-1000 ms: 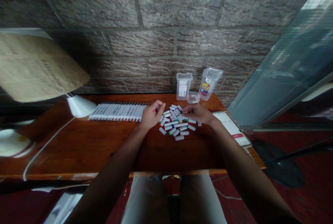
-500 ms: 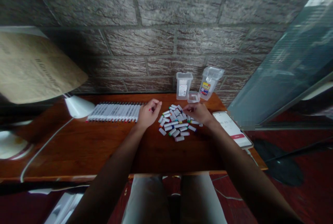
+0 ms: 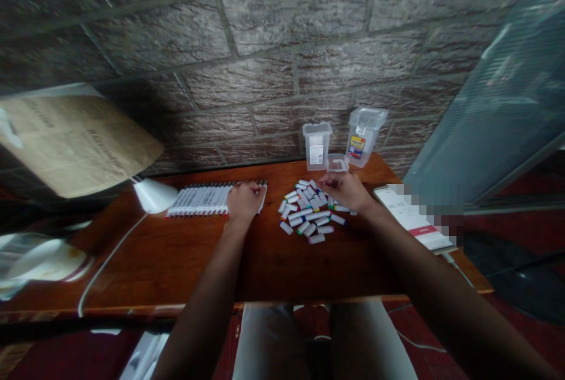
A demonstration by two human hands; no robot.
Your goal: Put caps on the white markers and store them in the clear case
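Note:
A row of white markers [image 3: 198,199] lies side by side on the wooden desk [image 3: 176,250]. My left hand [image 3: 242,202] rests at the right end of that row, fingers curled on a marker [image 3: 261,192] there. A pile of loose white caps with coloured ends [image 3: 309,212] sits to the right of it. My right hand [image 3: 346,190] hovers over the far side of the pile, fingers pinched together; what they hold is too small to make out.
Two clear plastic containers [image 3: 316,145] [image 3: 364,136] and a small clear lid [image 3: 338,163] stand by the brick wall. A phone [image 3: 415,218] lies at the right edge. A white lamp [image 3: 154,195] with cable, a brown envelope [image 3: 79,145] and a plate [image 3: 39,259] are left.
My left hand moved from beside the cap pile leftward to the end of the marker row. The right hand shifted slightly toward the far side of the pile. The view tilted.

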